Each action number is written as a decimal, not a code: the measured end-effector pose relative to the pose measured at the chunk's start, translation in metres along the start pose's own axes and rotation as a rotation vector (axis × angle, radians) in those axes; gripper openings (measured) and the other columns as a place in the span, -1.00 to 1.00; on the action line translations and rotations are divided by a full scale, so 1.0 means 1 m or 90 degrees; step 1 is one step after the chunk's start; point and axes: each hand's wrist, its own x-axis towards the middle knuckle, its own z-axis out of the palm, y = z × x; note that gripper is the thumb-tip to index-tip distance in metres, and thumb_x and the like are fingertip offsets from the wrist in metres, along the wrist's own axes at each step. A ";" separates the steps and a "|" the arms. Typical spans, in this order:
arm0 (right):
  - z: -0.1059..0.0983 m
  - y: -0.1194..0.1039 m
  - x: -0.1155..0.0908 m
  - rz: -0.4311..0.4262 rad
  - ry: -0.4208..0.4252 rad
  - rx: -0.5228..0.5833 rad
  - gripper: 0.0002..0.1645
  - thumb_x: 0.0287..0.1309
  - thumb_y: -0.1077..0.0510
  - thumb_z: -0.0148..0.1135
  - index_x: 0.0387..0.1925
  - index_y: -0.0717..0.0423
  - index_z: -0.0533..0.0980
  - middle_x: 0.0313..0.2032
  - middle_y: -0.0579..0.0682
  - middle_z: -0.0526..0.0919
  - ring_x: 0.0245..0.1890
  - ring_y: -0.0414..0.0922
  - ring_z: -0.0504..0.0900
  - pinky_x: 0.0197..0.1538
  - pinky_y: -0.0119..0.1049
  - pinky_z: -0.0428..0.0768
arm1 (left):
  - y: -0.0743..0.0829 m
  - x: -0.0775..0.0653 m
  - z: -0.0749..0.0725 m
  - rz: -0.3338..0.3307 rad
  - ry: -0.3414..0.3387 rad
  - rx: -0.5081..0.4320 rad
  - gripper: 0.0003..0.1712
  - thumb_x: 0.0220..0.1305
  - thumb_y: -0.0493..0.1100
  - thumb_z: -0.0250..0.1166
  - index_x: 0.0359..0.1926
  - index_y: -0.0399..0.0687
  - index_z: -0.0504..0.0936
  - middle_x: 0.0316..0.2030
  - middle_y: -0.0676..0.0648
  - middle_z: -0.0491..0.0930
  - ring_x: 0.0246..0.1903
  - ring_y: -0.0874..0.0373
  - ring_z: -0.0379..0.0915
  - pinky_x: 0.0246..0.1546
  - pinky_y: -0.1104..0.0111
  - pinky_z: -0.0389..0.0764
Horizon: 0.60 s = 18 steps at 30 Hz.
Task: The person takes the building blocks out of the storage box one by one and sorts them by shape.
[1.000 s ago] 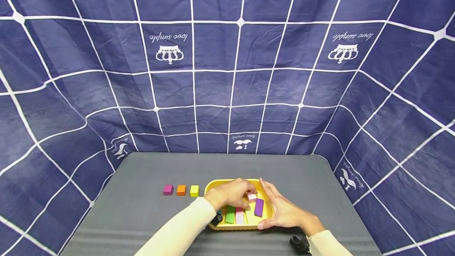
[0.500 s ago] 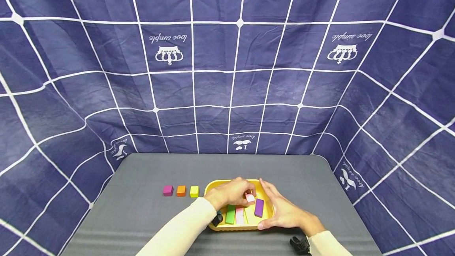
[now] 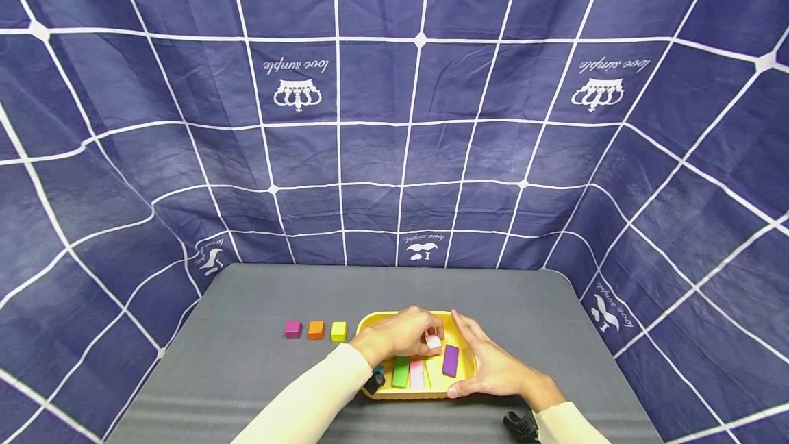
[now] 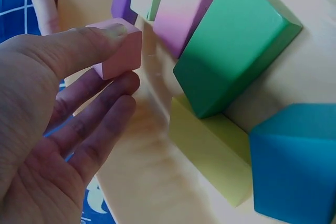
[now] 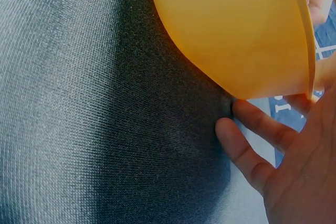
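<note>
My left hand reaches into a yellow tray and pinches a small pink block between thumb and fingers. Spread around the tray's right end, my right hand grips it, thumb at the near corner and fingers at the far side. From the right wrist, the tray's outer wall shows above two fingertips. Inside the tray lie a purple block, a green block, a longer pink block, a pale yellow block and a blue block. My left forearm covers part of the tray.
Left of the tray, a magenta block, an orange block and a yellow block stand in a row on the grey table. A blue cloth with white lines hangs behind and at both sides.
The small pink block has turned a little and shifted slightly left in my left fingers. My right hand and the tray stay where they were.
</note>
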 end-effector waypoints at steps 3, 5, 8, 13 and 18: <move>0.000 0.000 -0.001 -0.001 0.005 -0.004 0.83 -0.01 -0.38 0.87 0.93 0.15 -0.10 0.82 0.19 0.18 0.71 0.21 0.41 0.74 -0.04 0.47 | 0.001 -0.004 -0.003 0.005 0.011 0.002 -0.83 0.53 -0.07 0.63 0.01 0.06 0.83 -0.20 0.09 0.82 -0.25 0.34 0.61 -0.15 0.62 0.56; 0.000 -0.001 -0.001 -0.001 0.008 -0.008 0.83 -0.01 -0.38 0.88 0.93 0.14 -0.10 0.81 0.19 0.20 0.70 0.20 0.43 0.74 -0.05 0.47 | 0.001 -0.007 -0.006 0.003 0.014 0.001 -0.82 0.52 -0.08 0.64 0.02 0.06 0.83 -0.20 0.09 0.81 -0.24 0.33 0.61 -0.14 0.61 0.57; 0.000 -0.001 -0.001 -0.003 0.015 -0.012 0.82 -0.03 -0.38 0.89 0.93 0.14 -0.07 0.78 0.19 0.24 0.66 0.19 0.47 0.72 -0.05 0.50 | 0.001 -0.012 -0.011 0.003 0.014 -0.005 -0.81 0.53 -0.09 0.62 0.04 0.06 0.83 -0.17 0.09 0.80 -0.21 0.32 0.62 -0.08 0.59 0.62; -0.001 -0.002 -0.001 -0.006 0.023 -0.023 0.82 -0.06 -0.38 0.90 0.92 0.16 -0.04 0.74 0.20 0.30 0.61 0.19 0.53 0.69 -0.04 0.55 | -0.002 -0.022 -0.015 0.013 0.038 -0.006 -0.82 0.55 -0.09 0.60 0.06 0.05 0.84 -0.11 0.07 0.82 -0.14 0.25 0.71 0.01 0.52 0.71; -0.001 -0.003 -0.002 0.000 0.023 -0.023 0.82 -0.07 -0.38 0.90 0.92 0.15 -0.03 0.72 0.20 0.33 0.60 0.18 0.54 0.69 -0.02 0.56 | -0.006 -0.036 -0.018 -0.016 0.050 0.006 -0.84 0.58 -0.04 0.58 0.07 0.13 0.84 -0.11 0.09 0.78 -0.11 0.21 0.72 0.01 0.46 0.73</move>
